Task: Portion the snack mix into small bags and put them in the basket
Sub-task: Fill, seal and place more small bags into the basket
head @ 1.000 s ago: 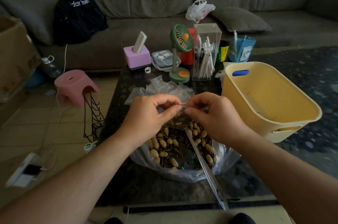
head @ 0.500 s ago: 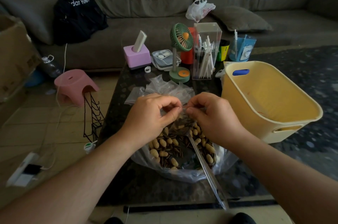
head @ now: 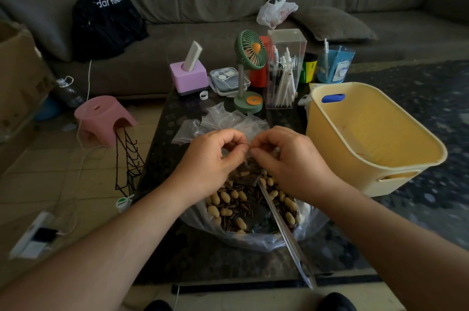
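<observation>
Basically, small bag (head: 247,158) is held up just above the big bag of snack mix (head: 243,206), top edge pinched between both hands. Left hand (head: 215,158) pinches the rim with thumb and forefinger, other fingers curled. Right hand (head: 286,161) does the same from the other side; the 2 pinch points nearly touch. Can't tell if the zip strip is being pressed closed or pulled apart.

Handling, my read: thin clear film, light, floppy, slick. Some dark mix is visible through it, so the bottom likely sags. Only stiff part is the zip rim, so grip there, not on the belly. Peanuts and seeds are loose and will spill if the mouth tips while unsealed.

Big bag sits open on the dark table (head: 203,260), its long seal strip (head: 286,234) running out toward the near table edge. Just behind the big bag: a pile of spare clear bags (head: 223,120). Right of the big bag, close by: the yellow basket (head: 411,166), no filled bags visible inside. Farther behind the big bag: green desk fan (head: 250,69), clear pen box (head: 284,69), pink holder (head: 189,76).
</observation>
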Demonstrator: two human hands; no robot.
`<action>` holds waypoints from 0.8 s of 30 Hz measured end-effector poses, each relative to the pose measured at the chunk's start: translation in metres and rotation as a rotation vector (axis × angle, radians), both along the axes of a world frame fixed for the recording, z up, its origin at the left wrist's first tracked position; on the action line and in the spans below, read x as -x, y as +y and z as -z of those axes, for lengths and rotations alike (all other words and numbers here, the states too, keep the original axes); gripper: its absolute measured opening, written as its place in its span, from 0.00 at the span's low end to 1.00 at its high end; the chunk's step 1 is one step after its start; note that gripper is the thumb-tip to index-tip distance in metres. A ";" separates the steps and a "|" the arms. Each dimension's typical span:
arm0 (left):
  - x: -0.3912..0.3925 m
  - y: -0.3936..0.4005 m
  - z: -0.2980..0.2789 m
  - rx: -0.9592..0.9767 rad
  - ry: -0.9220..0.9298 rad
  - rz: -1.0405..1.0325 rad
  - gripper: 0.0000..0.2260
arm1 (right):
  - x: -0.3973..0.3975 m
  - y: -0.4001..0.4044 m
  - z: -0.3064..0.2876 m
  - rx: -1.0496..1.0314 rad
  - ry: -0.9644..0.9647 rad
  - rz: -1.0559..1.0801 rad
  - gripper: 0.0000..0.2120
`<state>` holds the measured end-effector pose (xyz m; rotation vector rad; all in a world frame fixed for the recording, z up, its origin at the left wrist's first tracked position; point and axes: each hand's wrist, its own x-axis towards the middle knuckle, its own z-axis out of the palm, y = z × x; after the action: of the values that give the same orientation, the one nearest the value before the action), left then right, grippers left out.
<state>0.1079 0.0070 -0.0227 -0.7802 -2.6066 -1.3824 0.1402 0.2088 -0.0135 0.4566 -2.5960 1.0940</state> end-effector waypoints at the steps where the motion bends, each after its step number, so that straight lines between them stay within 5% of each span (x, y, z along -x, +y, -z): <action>1: 0.001 -0.001 0.000 -0.005 -0.004 -0.003 0.03 | 0.000 0.000 0.000 0.005 -0.005 0.000 0.03; 13: 0.001 -0.002 0.003 -0.053 0.007 0.017 0.03 | 0.000 0.002 -0.006 0.189 -0.155 -0.013 0.09; 24: -0.002 0.001 0.002 -0.052 0.057 -0.014 0.02 | 0.000 0.003 -0.007 0.112 -0.171 0.029 0.13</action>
<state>0.1095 0.0075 -0.0242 -0.7802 -2.5178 -1.3976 0.1406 0.2118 -0.0063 0.3112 -2.6577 1.3132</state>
